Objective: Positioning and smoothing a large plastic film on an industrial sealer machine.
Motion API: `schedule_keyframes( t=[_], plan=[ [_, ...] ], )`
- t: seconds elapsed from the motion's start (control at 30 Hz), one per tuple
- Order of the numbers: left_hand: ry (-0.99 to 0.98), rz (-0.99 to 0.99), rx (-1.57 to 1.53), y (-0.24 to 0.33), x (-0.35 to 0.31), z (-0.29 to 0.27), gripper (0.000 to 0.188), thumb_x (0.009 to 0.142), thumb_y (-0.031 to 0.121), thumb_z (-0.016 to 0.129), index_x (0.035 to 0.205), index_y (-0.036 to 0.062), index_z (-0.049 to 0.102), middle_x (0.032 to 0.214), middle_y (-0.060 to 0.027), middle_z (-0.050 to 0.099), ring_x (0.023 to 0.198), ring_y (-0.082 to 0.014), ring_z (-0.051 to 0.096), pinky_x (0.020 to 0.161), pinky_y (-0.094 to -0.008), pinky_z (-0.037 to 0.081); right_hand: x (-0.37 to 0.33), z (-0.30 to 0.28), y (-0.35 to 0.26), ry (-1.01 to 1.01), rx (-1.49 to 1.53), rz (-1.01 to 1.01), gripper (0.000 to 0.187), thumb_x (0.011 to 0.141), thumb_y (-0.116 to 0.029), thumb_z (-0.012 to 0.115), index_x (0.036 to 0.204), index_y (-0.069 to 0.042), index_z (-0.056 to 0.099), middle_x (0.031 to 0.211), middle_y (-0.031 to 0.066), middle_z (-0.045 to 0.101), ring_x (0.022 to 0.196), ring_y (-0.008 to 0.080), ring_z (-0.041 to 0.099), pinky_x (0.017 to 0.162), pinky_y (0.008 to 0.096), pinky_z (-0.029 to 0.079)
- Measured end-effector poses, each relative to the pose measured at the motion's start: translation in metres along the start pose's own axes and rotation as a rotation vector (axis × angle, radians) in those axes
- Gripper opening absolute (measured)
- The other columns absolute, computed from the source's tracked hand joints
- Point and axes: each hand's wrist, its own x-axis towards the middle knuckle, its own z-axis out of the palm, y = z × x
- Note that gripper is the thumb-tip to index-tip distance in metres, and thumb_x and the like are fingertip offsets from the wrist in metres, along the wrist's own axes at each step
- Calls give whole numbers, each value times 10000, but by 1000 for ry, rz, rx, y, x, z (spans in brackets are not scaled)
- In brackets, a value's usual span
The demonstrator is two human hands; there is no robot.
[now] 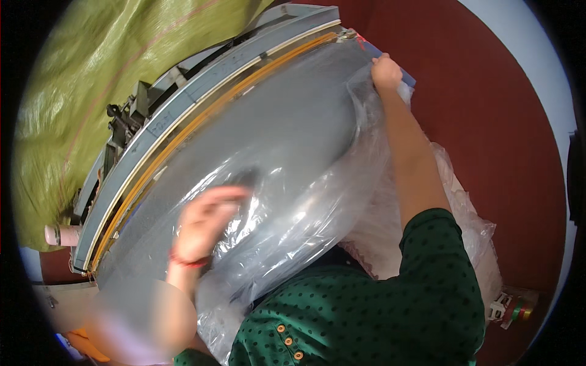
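Clear plastic film (305,201) lies in shiny folds across a long grey work surface (293,104) and hangs over its near edge toward my lap. At the far right corner my right hand (386,73) is closed on the edge of the film, with a blue strip (406,77) beside it. My left hand (210,222), a red thread at its wrist, is over the film near the middle of the surface. Motion smears its fingers, so I cannot tell whether they touch or hold the film.
A grey metal beam (201,85) with an orange strip (207,122) runs along the far side. Dark metal fittings (125,119) and a pink cylinder (61,235) sit beyond it, near a yellow-green tarp (91,79). Crumpled film (470,219) trails at right over the dark red floor (494,122).
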Motion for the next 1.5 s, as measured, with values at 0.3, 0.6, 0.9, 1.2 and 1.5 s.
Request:
schedule_keyframes(
  t=[0.3, 0.6, 0.9, 1.2, 1.5],
  plan=[
    [-342, -88, -432, -25, 155, 164, 482, 800, 119, 556, 1217, -19, 359, 1071, -113, 512, 896, -145, 518, 787, -267, 420, 1, 3, -14, 4, 44, -17, 244, 809, -249, 489, 878, -19, 531, 796, 159, 620, 773, 304, 605, 673, 407, 464],
    [-753, 138, -26, -6, -61, 1, 150, 710, 48, 651, 851, 20, 609, 780, -82, 601, 732, -230, 556, 671, -338, 417, 2, 19, 3, 146, -55, -212, 295, 838, -308, 428, 868, -35, 536, 819, 162, 603, 779, 304, 592, 691, 419, 455],
    [945, -435, 370, 4, -448, -248, 138, 672, 27, 563, 796, 79, 532, 701, 36, 490, 664, -60, 468, 608, -195, 383, 48, 31, 25, -250, -92, -154, 436, 809, -465, 434, 1057, -114, 505, 1030, 126, 564, 969, 348, 521, 748, 450, 426],
    [735, -236, 1340, -67, -318, -174, 521, 787, 285, 541, 1215, 27, 393, 1289, -163, 360, 1220, -352, 280, 986, -445, 245, 36, 39, 33, -143, -57, -187, 372, 845, -440, 387, 1001, -125, 508, 995, 137, 565, 910, 362, 527, 708, 447, 419],
    [1065, -866, 1116, -105, -369, -218, 311, 788, 243, 529, 991, 8, 547, 1034, -183, 538, 974, -331, 498, 837, -366, 403, 35, 32, 29, -125, -81, -170, 386, 841, -461, 382, 954, -122, 526, 943, 136, 583, 878, 362, 535, 678, 441, 415]
  ],
)
